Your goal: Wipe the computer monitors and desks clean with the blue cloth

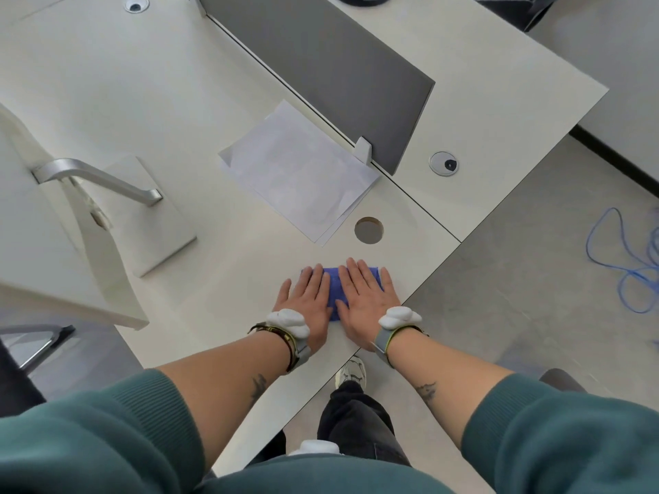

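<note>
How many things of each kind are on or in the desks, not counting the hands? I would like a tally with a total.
Blue cloth: 1
Monitor: 1
Stack of paper: 1
Capped cable grommets: 2
Open cable hole: 1
Grey divider panel: 1
Total: 7

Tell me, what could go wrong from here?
The left hand and right hand press flat on the blue cloth. Pushed forward, it may shove or crumple the loose papers just ahead. Its edge might also catch in the open round hole beside them. It could also slip off the nearby desk edge.
</note>
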Motion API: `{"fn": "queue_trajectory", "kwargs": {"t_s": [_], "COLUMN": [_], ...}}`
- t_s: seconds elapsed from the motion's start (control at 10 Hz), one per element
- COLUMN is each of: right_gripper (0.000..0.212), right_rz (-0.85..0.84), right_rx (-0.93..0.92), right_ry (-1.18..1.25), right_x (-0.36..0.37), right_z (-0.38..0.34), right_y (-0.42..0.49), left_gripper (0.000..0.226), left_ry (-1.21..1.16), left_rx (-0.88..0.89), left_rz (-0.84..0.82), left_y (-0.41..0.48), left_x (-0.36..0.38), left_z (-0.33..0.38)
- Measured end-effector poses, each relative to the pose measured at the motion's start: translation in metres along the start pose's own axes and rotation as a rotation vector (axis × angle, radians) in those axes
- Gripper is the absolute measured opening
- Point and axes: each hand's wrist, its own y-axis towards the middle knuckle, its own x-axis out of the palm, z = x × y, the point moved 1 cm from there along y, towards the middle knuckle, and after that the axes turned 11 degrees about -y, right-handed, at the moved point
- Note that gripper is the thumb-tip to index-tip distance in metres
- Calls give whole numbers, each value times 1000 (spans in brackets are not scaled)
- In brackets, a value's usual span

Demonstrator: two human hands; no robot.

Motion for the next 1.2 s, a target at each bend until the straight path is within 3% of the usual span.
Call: {"fn": "queue_trajectory", "kwargs": {"t_s": [0.1, 0.3, 0.5, 1.0, 1.2], "right_gripper": [67, 68, 70, 71, 67], "right_rz": [-33, -109, -18, -175, -181], "right_rx": [43, 257, 725, 696, 583], "right_ry": [-18, 122, 407, 299, 429], "right_x": [2, 4, 2, 7, -15], "right_z": [-3, -31, -105, -167, -136], "right_y": [-6, -13, -5, -43, -51], "left_gripper": [72, 84, 95, 99, 93], "left_ry": [38, 303, 599, 672, 837], "left_rx": [-11, 172, 419, 494, 313], "left_rz": [-36, -95, -219, -251, -369], "left_y": [1, 15, 27, -21, -25], "left_x": [18, -10, -49, -33, -59], "left_z": [-14, -37, -65, -99, -58]}}
